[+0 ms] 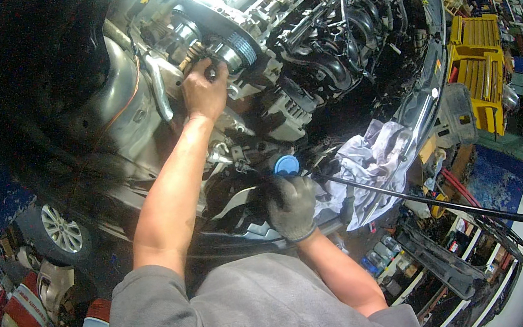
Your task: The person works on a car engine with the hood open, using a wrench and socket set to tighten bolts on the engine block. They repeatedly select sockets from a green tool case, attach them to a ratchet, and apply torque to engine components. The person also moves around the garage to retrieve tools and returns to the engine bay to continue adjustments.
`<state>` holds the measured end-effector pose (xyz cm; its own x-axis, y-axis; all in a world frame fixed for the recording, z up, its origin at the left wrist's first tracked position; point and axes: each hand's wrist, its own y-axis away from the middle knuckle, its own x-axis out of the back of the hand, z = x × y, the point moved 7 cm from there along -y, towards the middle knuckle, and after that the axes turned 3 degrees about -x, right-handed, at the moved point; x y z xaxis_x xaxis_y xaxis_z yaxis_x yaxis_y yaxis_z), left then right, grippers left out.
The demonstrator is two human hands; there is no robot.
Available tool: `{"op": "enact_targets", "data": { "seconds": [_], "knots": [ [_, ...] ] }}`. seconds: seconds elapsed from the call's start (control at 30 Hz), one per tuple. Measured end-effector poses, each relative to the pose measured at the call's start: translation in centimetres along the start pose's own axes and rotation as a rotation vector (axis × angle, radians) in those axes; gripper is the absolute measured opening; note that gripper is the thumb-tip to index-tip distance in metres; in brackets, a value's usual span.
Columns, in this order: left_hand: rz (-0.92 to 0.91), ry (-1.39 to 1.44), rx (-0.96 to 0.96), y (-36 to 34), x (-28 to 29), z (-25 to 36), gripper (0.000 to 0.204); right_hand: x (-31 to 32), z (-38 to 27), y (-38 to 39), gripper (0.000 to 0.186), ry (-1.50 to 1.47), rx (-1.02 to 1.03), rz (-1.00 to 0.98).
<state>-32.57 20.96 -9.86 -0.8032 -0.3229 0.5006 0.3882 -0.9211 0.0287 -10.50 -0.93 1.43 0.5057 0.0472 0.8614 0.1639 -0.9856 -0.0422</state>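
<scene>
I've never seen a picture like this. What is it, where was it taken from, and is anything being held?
There's no machine arm here, just a person working on a car's exposed engine. The camera sits on the person's head, looking down; its very wide lens bends straight edges.

The bare left hand reaches in beside a ribbed pulley; whether it grips anything is hard to tell. The right hand, in a grey glove, is just below a blue cap in the picture; I can't tell whether they touch. A pale rag lies crumpled near the front edge, with a black rod passing across it in view.
</scene>
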Motion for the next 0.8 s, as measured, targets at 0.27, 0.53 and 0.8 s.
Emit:
{"op": "enact_targets", "data": {
  "seconds": [0.27,0.53,0.8],
  "knots": [
    [0.028,0.017,-0.095,0.3,0.9,0.9,0.042,0.6,-0.7,-0.4,0.051,0.002,0.016,0.047],
    [0.077,-0.095,-0.310,0.6,1.0,1.9,0.041,0.1,-0.3,-0.1,0.054,0.037,0.010,0.016],
    [0.039,-0.166,-0.401,0.8,1.2,2.2,0.042,-0.1,-0.3,0.1,0.057,0.043,0.028,0.013]
  ]
}}
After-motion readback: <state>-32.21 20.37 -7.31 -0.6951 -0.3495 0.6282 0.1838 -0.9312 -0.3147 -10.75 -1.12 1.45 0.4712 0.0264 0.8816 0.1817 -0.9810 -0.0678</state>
